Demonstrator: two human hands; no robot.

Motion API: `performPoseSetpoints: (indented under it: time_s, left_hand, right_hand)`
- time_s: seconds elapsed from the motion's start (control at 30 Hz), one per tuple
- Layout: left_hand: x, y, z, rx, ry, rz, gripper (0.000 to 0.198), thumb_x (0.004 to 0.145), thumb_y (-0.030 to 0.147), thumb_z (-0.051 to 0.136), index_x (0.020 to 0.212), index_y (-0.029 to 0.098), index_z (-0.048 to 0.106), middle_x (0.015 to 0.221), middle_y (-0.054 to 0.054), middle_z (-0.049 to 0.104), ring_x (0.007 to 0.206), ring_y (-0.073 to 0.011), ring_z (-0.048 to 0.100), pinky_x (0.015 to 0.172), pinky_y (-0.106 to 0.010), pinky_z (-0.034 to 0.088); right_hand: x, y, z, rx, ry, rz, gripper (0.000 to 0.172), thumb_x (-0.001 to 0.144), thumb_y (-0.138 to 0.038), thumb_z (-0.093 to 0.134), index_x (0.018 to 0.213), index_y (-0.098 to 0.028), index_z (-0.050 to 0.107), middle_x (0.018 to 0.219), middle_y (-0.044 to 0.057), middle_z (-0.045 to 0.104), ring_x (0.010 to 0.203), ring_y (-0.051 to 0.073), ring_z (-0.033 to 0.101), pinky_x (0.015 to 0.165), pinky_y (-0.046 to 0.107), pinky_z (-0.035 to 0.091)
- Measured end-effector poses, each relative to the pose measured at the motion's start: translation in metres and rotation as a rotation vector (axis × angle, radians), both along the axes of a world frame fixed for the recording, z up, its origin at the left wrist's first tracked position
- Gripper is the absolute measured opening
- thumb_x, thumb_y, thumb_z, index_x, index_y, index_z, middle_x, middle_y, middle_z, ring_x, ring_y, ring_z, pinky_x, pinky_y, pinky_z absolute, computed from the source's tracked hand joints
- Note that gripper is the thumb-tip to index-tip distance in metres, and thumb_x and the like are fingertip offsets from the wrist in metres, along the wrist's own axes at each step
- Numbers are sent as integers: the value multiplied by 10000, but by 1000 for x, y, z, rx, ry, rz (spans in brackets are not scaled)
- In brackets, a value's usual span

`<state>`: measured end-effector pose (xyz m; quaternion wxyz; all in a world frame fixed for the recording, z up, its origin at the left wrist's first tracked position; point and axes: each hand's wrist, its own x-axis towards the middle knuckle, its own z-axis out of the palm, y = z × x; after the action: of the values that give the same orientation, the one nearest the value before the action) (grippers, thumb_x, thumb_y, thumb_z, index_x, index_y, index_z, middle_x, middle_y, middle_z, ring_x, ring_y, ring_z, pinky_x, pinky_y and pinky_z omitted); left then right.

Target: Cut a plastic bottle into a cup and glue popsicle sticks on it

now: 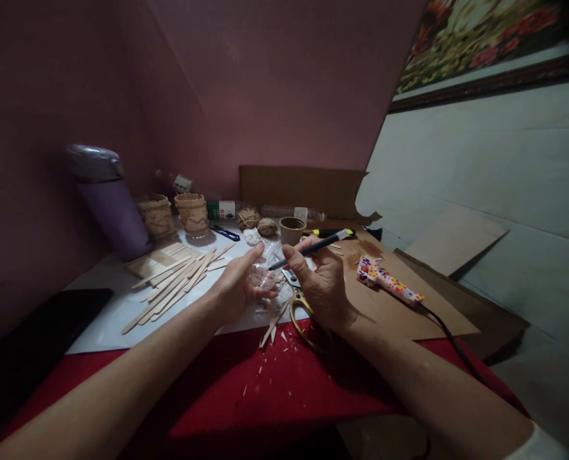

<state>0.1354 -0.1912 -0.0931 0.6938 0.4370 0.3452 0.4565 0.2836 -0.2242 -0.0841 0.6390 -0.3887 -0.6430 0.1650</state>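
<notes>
My left hand [234, 284] is closed around a clear plastic bottle [265, 276], and its fingers cover part of it. A dark pen [320, 244] is gripped in my right hand [323, 281], its tip pointing down and left at the plastic. Whether the tip touches the surface I cannot tell. Scissors with gold handles [300, 306] lie partly under my right hand. Broken stick pieces and splinters [284, 335] are scattered below the hands.
Wooden craft sticks [179, 281] are spread at left, near a purple tumbler [114, 214] and two stick-covered cups [192, 215]. A brown cup [291, 231] stands behind the hands. A flowered glue gun [387, 281] with a black cord lies on cardboard [423, 322] at right.
</notes>
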Motion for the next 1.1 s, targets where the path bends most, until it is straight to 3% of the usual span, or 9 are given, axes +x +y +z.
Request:
performPoseSetpoints:
  time_s: [0.5, 1.1]
  left_hand:
    - [0, -1, 3, -7, 12, -7, 401, 917, 431, 571, 1128, 91, 600, 983, -169, 665, 602, -148, 605, 477, -270, 552]
    - [0, 0, 0, 4, 12, -6, 399, 895, 463, 603, 1074, 106, 600, 829, -106, 635, 584, -158, 611, 475, -276, 543]
  right_hand:
    - [-1, 1, -1, 38, -22, 2, 265, 892, -389, 649, 700, -217, 587, 667, -23, 572, 675, 148, 522, 697, 322, 422]
    - [-1, 2, -3, 45, -56, -28, 267, 892, -400, 645, 701, -221, 589, 674, -14, 579, 690, 161, 531, 699, 332, 421]
